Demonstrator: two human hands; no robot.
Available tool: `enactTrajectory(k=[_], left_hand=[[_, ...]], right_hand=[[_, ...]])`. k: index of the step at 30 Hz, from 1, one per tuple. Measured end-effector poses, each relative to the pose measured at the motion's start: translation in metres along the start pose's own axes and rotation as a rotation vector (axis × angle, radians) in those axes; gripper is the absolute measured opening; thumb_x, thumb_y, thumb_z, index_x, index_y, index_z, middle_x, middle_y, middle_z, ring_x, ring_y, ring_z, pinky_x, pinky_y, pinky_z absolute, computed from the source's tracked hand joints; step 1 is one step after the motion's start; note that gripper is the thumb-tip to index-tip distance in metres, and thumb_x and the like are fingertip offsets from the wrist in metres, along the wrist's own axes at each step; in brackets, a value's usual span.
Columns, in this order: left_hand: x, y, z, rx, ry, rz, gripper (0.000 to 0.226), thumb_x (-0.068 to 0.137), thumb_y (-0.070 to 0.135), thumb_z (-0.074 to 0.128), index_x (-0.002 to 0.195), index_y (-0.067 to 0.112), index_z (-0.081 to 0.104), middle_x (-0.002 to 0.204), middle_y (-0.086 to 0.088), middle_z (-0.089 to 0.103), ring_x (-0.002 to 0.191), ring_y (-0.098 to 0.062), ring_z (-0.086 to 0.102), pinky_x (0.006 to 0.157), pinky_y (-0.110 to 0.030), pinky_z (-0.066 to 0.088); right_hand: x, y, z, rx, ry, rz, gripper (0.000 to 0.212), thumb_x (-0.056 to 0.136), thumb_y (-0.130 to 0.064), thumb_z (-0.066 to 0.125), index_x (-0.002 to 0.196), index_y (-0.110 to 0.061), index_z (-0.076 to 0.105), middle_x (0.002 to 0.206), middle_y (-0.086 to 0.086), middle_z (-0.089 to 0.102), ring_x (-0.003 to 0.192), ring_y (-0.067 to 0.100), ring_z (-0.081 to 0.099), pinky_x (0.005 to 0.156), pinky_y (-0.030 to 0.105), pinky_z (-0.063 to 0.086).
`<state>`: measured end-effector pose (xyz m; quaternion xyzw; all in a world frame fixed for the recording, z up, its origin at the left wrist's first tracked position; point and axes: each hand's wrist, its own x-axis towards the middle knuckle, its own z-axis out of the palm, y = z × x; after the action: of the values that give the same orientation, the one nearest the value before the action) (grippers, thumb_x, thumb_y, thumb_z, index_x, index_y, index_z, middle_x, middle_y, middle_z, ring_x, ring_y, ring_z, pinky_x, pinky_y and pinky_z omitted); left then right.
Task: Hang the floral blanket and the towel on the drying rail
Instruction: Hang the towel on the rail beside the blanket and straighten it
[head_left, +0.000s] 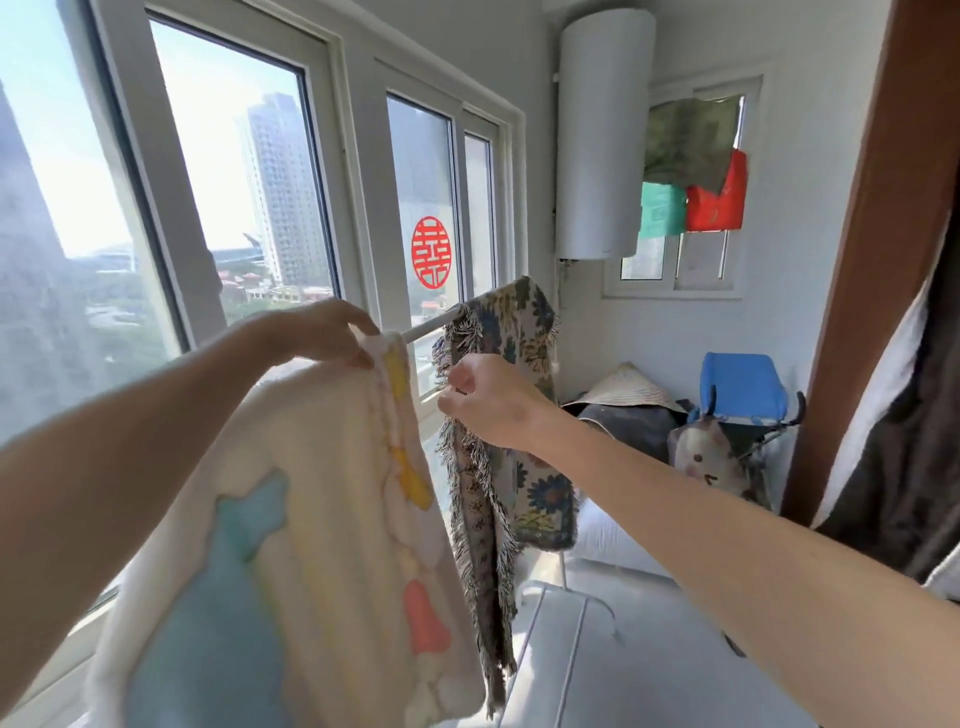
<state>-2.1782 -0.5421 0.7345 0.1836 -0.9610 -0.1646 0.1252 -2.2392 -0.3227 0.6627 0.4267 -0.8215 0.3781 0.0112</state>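
Observation:
A white drying rail (428, 327) runs along the window. The floral blanket (519, 415), fringed and patterned in blue and yellow, hangs over the rail's far end. A cream towel (311, 519) with pastel blue, yellow and coral shapes drapes over the rail nearer to me. My left hand (322, 332) pinches the towel's top edge at the rail. My right hand (488, 400) is closed on the blanket's fringed edge, just right of the towel.
Large windows (234, 182) line the left, one with a red paper cutout (430, 252). A white water heater (602, 130) hangs on the far wall. A blue stroller (743, 395), a straw hat (623, 389) and bags sit in the corner. A brown door frame (883, 234) stands right.

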Motion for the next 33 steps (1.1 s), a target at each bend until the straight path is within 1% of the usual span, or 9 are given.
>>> enactTrajectory(k=[4, 8, 12, 15, 19, 22, 28, 31, 33], left_hand=[[0.013, -0.002, -0.002, -0.067, 0.003, 0.006, 0.032, 0.084, 0.014, 0.076, 0.116, 0.017, 0.07, 0.116, -0.011, 0.065, 0.105, -0.027, 0.061, 0.086, -0.029, 0.047], [0.031, -0.001, -0.003, -0.238, -0.002, -0.002, 0.023, 0.087, 0.002, 0.07, 0.102, 0.019, 0.074, 0.111, -0.004, 0.069, 0.092, -0.01, 0.067, 0.066, -0.01, 0.052], [0.059, 0.005, -0.001, -0.423, 0.037, -0.047, 0.03, 0.09, -0.012, 0.059, 0.099, 0.012, 0.075, 0.112, -0.005, 0.072, 0.091, -0.008, 0.072, 0.071, -0.015, 0.057], [0.08, 0.009, 0.001, -0.594, 0.059, -0.106, 0.033, 0.091, -0.018, 0.05, 0.107, 0.004, 0.069, 0.116, -0.015, 0.07, 0.103, -0.022, 0.071, 0.081, -0.027, 0.06], [0.098, 0.006, 0.005, -0.752, 0.144, -0.265, 0.029, 0.089, -0.019, 0.049, 0.106, 0.003, 0.058, 0.12, -0.024, 0.062, 0.097, -0.031, 0.073, 0.078, -0.035, 0.061], [0.105, 0.004, 0.017, -0.609, 0.204, -0.405, 0.025, 0.088, -0.011, 0.054, 0.101, 0.01, 0.056, 0.108, -0.017, 0.065, 0.079, -0.023, 0.073, 0.064, -0.027, 0.058], [0.109, 0.027, 0.036, -0.193, 0.188, -0.541, 0.013, 0.084, 0.009, 0.06, 0.087, -0.002, 0.066, 0.076, -0.011, 0.052, 0.067, -0.021, 0.049, 0.064, -0.032, 0.038], [0.107, 0.044, 0.047, 0.024, 0.267, -0.619, 0.037, 0.088, 0.022, 0.06, 0.055, 0.01, 0.046, 0.054, -0.001, 0.04, 0.043, -0.011, 0.036, 0.045, -0.021, 0.029], [0.106, 0.053, 0.054, 0.143, 0.331, -0.674, 0.045, 0.089, 0.027, 0.058, 0.052, 0.015, 0.036, 0.051, 0.003, 0.032, 0.039, -0.01, 0.027, 0.037, -0.02, 0.021]], right_hand=[[0.014, 0.023, -0.015, -0.066, -0.002, -0.063, 0.041, 0.095, -0.03, 0.06, 0.13, -0.009, 0.055, 0.126, 0.003, 0.061, 0.115, 0.02, 0.057, 0.101, 0.039, 0.045], [0.052, 0.038, -0.02, -0.037, -0.037, -0.134, 0.04, 0.094, -0.026, 0.062, 0.13, -0.007, 0.056, 0.123, 0.004, 0.062, 0.113, 0.019, 0.058, 0.1, 0.034, 0.047], [0.111, 0.037, -0.008, -0.04, -0.029, -0.284, 0.03, 0.096, -0.016, 0.056, 0.124, -0.006, 0.061, 0.118, 0.006, 0.065, 0.107, 0.021, 0.062, 0.089, 0.026, 0.048], [0.16, 0.035, 0.001, -0.023, 0.004, -0.312, 0.022, 0.095, -0.01, 0.049, 0.106, -0.004, 0.067, 0.1, 0.009, 0.069, 0.093, 0.023, 0.065, 0.085, 0.035, 0.053], [0.217, 0.036, 0.009, 0.107, -0.12, -0.327, 0.037, 0.095, -0.03, 0.059, 0.064, -0.009, 0.057, 0.062, 0.003, 0.055, 0.059, 0.017, 0.054, 0.062, 0.032, 0.045], [0.245, 0.037, 0.016, 0.035, -0.245, -0.352, 0.046, 0.088, -0.05, 0.065, 0.066, -0.011, 0.055, 0.066, 0.004, 0.055, 0.062, 0.019, 0.053, 0.058, 0.03, 0.041], [0.279, 0.035, 0.022, -0.162, -0.5, -0.444, 0.026, 0.098, -0.033, 0.054, 0.09, -0.01, 0.062, 0.073, 0.002, 0.057, 0.058, 0.01, 0.05, 0.044, 0.018, 0.04], [0.294, 0.043, 0.015, -0.144, -0.6, -0.528, 0.029, 0.092, -0.036, 0.058, 0.078, -0.01, 0.062, 0.077, 0.006, 0.061, 0.066, 0.015, 0.057, 0.056, 0.022, 0.048], [0.301, 0.048, 0.01, -0.099, -0.632, -0.579, 0.025, 0.089, -0.031, 0.059, 0.074, -0.011, 0.06, 0.077, 0.008, 0.062, 0.068, 0.019, 0.059, 0.058, 0.028, 0.046]])
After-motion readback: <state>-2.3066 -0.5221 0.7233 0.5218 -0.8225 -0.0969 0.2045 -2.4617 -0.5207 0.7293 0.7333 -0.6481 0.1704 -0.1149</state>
